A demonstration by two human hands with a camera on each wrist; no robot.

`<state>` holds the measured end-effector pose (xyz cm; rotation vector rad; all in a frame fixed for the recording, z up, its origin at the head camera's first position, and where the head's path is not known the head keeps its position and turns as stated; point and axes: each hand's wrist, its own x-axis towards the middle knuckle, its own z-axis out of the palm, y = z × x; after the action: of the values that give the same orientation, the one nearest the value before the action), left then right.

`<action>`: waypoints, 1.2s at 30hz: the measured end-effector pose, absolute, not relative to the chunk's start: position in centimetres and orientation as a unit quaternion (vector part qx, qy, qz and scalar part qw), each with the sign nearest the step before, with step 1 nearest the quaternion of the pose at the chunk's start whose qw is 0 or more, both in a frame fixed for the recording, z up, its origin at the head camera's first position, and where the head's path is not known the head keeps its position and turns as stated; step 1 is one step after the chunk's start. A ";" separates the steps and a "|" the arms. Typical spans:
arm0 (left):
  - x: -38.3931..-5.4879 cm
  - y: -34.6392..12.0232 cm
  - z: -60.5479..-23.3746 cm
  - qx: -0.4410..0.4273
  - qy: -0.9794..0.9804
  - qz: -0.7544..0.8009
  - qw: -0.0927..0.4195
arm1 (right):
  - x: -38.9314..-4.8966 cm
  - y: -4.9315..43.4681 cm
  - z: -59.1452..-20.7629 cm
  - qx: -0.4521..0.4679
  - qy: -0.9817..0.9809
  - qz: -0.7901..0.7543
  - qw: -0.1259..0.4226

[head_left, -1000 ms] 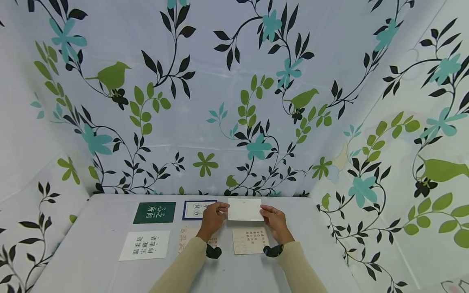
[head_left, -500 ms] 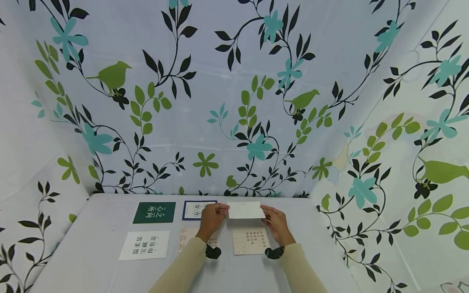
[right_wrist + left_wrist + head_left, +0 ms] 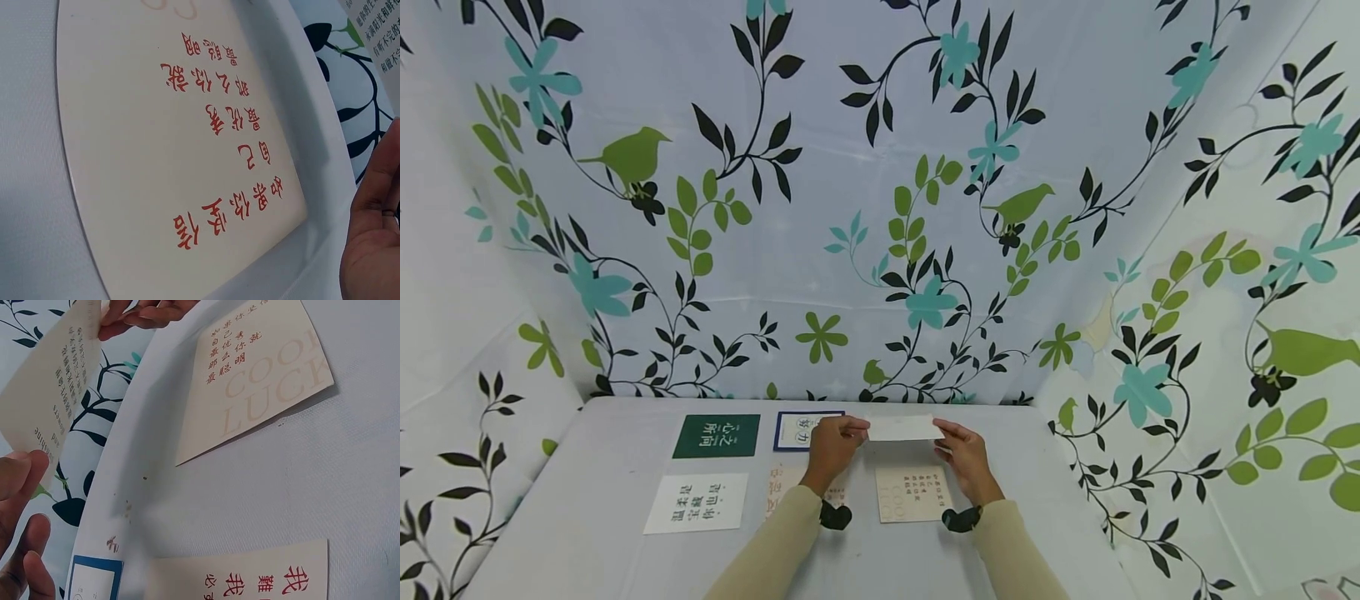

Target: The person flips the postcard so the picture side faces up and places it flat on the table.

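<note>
A white card (image 3: 901,428) is up off the table, tilted, one edge pinched by my left hand (image 3: 833,450) and the opposite edge by my right hand (image 3: 967,458). Black printed characters cover the far face of this card (image 3: 53,381) in the left wrist view. Thumb and forefinger of the left hand (image 3: 22,512) grip its near corner there. Below it on the table lies a cream card with red characters (image 3: 913,493), which fills much of the right wrist view. Only part of the right hand (image 3: 375,237) shows there.
Left on the table (image 3: 602,492) lie a green card (image 3: 716,436) and a white card with dark characters (image 3: 696,502). A blue-bordered card (image 3: 790,432) and another red-lettered card (image 3: 786,479) are partly hidden by the left arm. Patterned cloth (image 3: 820,208) hangs behind.
The held white card has tipped further, so its visible face looks narrower in the head view. Both hands keep their grip and have barely moved.
</note>
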<state>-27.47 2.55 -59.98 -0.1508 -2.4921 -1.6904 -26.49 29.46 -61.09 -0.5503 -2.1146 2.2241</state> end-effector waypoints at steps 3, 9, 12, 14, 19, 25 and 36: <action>-27.5 2.7 -60.0 -0.049 -0.821 -0.565 0.060 | -26.5 29.6 -61.0 -0.180 -0.678 0.713 0.008; -27.5 3.1 -60.0 -0.042 -0.820 -0.568 0.062 | -26.2 29.6 -60.7 -0.191 -0.679 0.709 0.005; -27.5 3.1 -59.8 -0.043 -0.823 -0.563 0.066 | -26.2 29.6 -60.7 -0.197 -0.678 0.708 0.006; -27.6 3.2 -59.8 -0.041 -0.825 -0.559 0.067 | -26.2 29.6 -60.7 -0.199 -0.679 0.707 0.008; -27.6 3.3 -59.7 -0.039 -0.831 -0.550 0.066 | -26.3 29.7 -60.7 -0.207 -0.681 0.702 0.010; -27.6 3.6 -59.5 -0.027 -0.832 -0.551 0.056 | -26.2 29.8 -60.7 -0.206 -0.685 0.698 0.015; -27.3 4.2 -59.4 -0.029 -0.833 -0.549 0.064 | -26.1 29.9 -60.9 -0.218 -0.692 0.688 0.016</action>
<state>-27.30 4.23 -59.39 -0.0865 -2.5142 -1.6592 -26.11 29.89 -60.86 -0.6787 -2.1518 2.1391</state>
